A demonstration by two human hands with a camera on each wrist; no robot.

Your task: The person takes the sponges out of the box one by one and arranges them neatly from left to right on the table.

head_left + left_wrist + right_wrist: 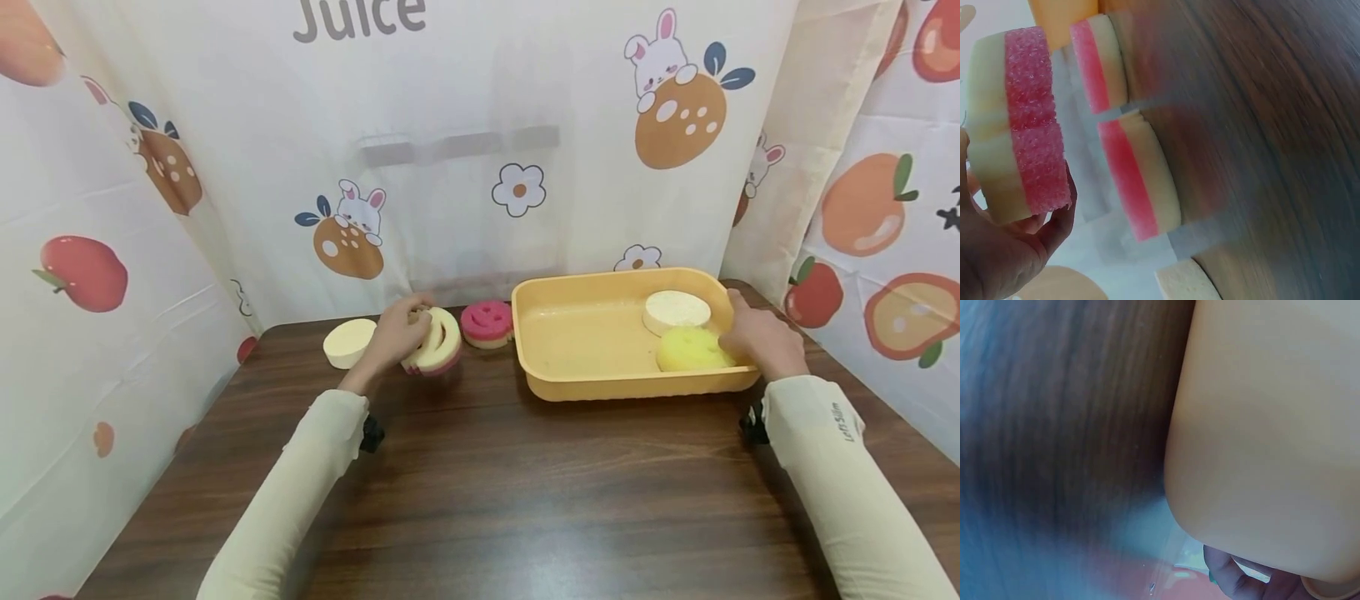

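My left hand (401, 332) grips a round smiley-face sponge (441, 342) by its edge, thumb and fingers on either side. In the left wrist view the held sponge (1029, 125) shows a cream layer and a pink layer, lifted off the table. My right hand (761, 337) holds the right end of a yellow tray (592, 390); its curled fingers (1229, 575) show beyond the tray wall in the right wrist view. Inside the tray, a yellow sponge (692, 350) lies close to that hand, partly against a round cream sponge (677, 311).
Right of the held sponge lies a pink smiley sponge (487, 322) beside the tray. A cream sponge (349, 342) is left of my left hand. Another pink-and-cream sponge (1138, 178) stands out in the left wrist view. A printed curtain (465, 208) borders the brown table (510, 500).
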